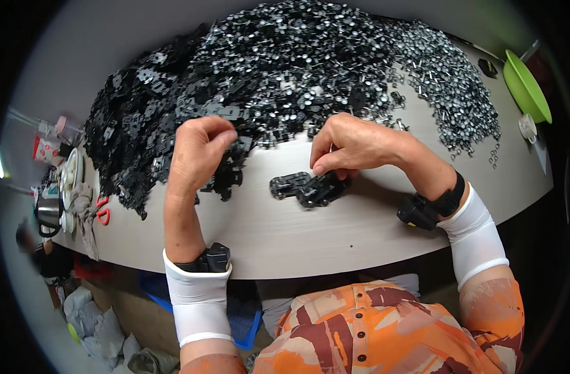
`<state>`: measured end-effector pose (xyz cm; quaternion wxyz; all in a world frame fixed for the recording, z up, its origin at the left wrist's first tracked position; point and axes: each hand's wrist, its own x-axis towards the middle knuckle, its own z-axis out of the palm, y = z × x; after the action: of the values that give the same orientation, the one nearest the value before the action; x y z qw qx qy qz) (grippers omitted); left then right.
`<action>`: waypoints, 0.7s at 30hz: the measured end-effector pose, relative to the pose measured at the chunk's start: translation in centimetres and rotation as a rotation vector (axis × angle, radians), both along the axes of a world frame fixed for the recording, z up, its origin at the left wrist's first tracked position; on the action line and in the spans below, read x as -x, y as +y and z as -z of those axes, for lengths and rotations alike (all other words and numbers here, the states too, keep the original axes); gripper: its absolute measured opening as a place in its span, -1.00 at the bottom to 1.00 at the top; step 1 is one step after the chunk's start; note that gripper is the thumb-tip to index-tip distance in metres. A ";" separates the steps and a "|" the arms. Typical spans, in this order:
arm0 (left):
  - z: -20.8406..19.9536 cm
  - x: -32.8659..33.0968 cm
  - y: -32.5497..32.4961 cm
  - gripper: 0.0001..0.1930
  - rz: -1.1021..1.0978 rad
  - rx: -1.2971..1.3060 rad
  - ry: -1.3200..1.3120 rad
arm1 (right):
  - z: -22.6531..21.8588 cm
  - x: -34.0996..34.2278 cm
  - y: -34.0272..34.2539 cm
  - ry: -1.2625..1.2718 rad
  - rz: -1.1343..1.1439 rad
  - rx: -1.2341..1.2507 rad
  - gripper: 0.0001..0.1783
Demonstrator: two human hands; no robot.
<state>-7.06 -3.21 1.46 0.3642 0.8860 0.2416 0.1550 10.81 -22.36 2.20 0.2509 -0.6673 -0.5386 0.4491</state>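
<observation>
My left hand hovers at the near edge of a heap of flat black plastic parts, its fingers curled toward the thumb. Whatever lies between those fingertips is hidden. On the bare tabletop in front of me, my right hand pinches a black plastic part from above, thumb toward the left. A similar black part lies against its left side. Behind both hands spreads a big pile of small black parts with shiny round metal pieces.
Loose silver rivet-like pieces cover the table's right rear. A green basin and a white cup stand at the right edge. Red-handled scissors, a grey cloth and a metal mug lie left. A blue crate sits below.
</observation>
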 end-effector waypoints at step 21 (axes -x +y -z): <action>1.5 0.0 1.4 -0.54 -0.106 -0.081 -0.206 | 3.0 -3.3 -0.1 -0.278 0.277 -0.624 -0.90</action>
<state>-7.01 -1.80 -0.06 0.3422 0.8653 0.2431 0.2740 14.08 -22.50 -0.76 0.4252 -0.6798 -0.5833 0.1298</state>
